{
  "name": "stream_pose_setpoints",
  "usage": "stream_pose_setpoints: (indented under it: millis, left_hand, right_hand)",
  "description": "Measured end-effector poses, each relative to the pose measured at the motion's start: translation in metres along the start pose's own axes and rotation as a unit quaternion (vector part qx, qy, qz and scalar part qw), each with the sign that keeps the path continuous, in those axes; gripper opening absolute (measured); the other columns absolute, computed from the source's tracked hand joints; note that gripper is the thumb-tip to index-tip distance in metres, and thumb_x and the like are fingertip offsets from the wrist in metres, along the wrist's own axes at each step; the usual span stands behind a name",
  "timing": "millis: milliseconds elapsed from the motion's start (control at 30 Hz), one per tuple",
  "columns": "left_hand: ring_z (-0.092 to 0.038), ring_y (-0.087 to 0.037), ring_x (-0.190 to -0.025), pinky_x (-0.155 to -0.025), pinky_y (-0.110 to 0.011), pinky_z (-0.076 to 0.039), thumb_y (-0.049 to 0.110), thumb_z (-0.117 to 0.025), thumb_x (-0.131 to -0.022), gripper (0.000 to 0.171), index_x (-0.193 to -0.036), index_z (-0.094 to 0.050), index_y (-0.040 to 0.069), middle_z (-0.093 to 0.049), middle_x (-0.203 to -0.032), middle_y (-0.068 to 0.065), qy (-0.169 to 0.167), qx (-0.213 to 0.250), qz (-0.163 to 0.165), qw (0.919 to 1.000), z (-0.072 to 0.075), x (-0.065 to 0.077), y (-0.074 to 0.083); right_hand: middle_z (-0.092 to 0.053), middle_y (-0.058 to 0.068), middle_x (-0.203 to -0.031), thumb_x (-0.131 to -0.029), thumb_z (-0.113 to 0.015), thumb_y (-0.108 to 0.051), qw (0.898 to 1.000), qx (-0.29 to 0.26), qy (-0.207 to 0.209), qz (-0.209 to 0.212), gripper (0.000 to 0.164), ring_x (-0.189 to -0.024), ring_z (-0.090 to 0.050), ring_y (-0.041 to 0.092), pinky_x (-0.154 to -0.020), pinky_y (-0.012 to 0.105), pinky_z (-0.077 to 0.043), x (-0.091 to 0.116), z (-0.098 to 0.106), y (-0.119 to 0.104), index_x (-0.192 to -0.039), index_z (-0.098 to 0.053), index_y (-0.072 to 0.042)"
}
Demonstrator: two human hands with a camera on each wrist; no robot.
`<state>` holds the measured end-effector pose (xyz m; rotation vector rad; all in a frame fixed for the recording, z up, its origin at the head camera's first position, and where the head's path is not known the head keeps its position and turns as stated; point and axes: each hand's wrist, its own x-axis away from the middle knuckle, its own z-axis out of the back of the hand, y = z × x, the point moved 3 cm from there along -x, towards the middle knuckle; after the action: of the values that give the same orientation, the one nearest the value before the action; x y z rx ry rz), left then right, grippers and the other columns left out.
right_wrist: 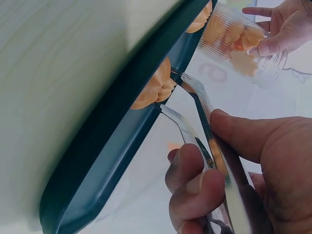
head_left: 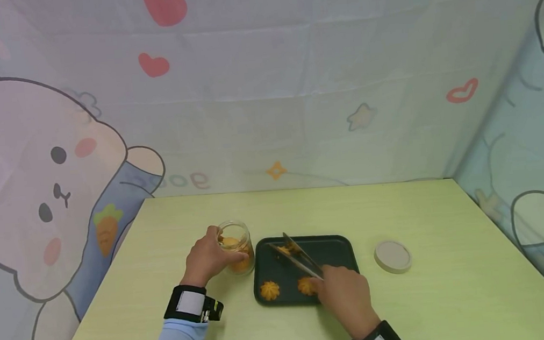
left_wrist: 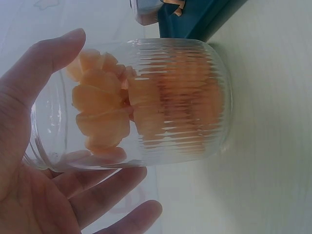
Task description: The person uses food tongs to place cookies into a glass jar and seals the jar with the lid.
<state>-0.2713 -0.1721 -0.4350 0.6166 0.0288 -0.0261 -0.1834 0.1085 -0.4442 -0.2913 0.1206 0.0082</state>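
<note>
My left hand grips a clear ribbed glass jar, its thumb on one side and fingers on the other. Swirled, flower-shaped cookies show through the glass. My right hand holds metal tongs over a dark green tray. In the head view a bit of cookie shows between the tong tips, which stand slightly apart. Along the tray's near side lie a left cookie and another cookie, partly behind the right hand. The jar stands on the table, left of the tray.
A round pale lid lies on the light yellow table, right of the tray. Behind the table hangs a cloth backdrop printed with a rabbit and hearts. Both wrists wear black straps.
</note>
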Motion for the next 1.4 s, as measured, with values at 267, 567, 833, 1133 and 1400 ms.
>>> stream_pose_setpoints:
  millis: [267,567,833,1133,1400]
  left_hand:
    - [-0.069,-0.037,-0.098,-0.073,-0.043,-0.052,0.051,-0.088,-0.070,0.091,-0.135,-0.051,0.000,-0.069,-0.122,-0.025,0.002,-0.001,-0.004,1.0000,0.000,-0.001,0.000]
    - [-0.069,-0.036,-0.097,-0.073,-0.043,-0.052,0.049,-0.089,-0.070,0.090,-0.134,-0.051,-0.001,-0.069,-0.122,-0.026,0.001,0.000,-0.004,1.0000,0.001,-0.001,0.001]
    - [-0.069,-0.035,-0.097,-0.072,-0.043,-0.052,0.049,-0.088,-0.070,0.088,-0.134,-0.052,0.000,-0.069,-0.122,-0.025,0.000,0.000,-0.001,1.0000,0.002,0.001,0.002]
    - [-0.069,-0.035,-0.097,-0.072,-0.042,-0.052,0.050,-0.088,-0.070,0.089,-0.134,-0.052,0.000,-0.069,-0.122,-0.025,0.001,0.000,-0.002,1.0000,0.002,0.001,0.001]
    - [-0.069,-0.036,-0.097,-0.073,-0.044,-0.052,0.049,-0.089,-0.070,0.089,-0.134,-0.052,0.000,-0.069,-0.121,-0.025,0.002,-0.002,-0.003,1.0000,0.002,0.001,0.001]
  right_hand:
    - [-0.052,0.002,-0.057,-0.091,-0.073,-0.040,1.000,0.000,0.015,0.004,0.035,-0.050,-0.051,0.019,-0.043,0.036,-0.036,0.002,0.001,0.002,-0.074,-0.061,-0.011]
    - [-0.052,0.001,-0.058,-0.092,-0.072,-0.038,1.000,-0.018,0.020,0.006,0.031,-0.050,-0.050,0.018,-0.044,0.035,-0.035,0.003,0.005,0.004,-0.079,-0.065,-0.012]
    - [-0.054,0.000,-0.059,-0.094,-0.071,-0.037,0.999,-0.035,0.028,0.011,0.028,-0.051,-0.051,0.017,-0.045,0.035,-0.035,0.004,0.013,0.004,-0.083,-0.067,-0.011]
    - [-0.059,0.002,-0.061,-0.093,-0.072,-0.036,0.997,-0.040,0.060,0.025,0.026,-0.051,-0.054,0.019,-0.044,0.035,-0.035,0.006,0.027,0.002,-0.089,-0.069,-0.011]
    - [-0.054,0.000,-0.059,-0.093,-0.072,-0.035,0.995,-0.041,0.082,0.042,0.025,-0.047,-0.049,0.017,-0.042,0.032,-0.032,0.007,0.038,-0.002,-0.088,-0.067,-0.011]
